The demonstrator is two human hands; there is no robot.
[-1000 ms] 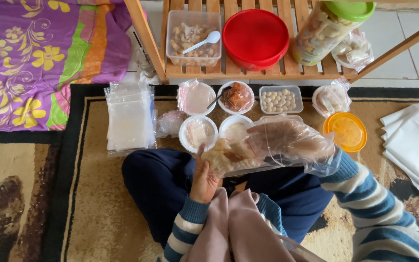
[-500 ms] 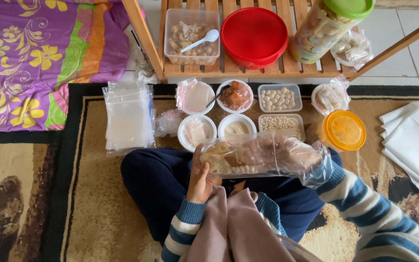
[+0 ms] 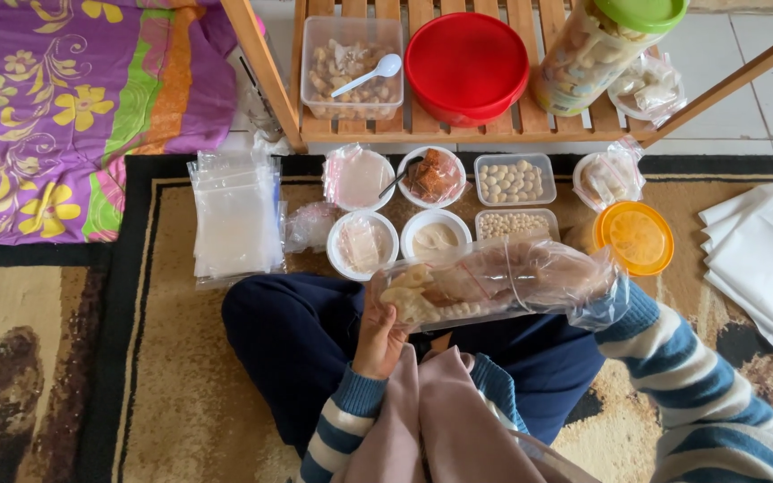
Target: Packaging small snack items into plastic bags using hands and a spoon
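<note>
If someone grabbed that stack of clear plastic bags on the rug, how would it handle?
The stack of clear bags probably feels light and floppy, sagging at unsupported edges. The glossy sheets look slippery, so the top ones may slide off. Lying flat on the rug, it shouldn't roll.

Small bowls [image 3: 402, 210] and tubs crowd the frame's centre, hemmed by the bag stack [image 3: 237, 217] at left and orange lid [image 3: 633, 237] at right. Bare carpet [image 3: 172, 376] lies open lower left.
</note>
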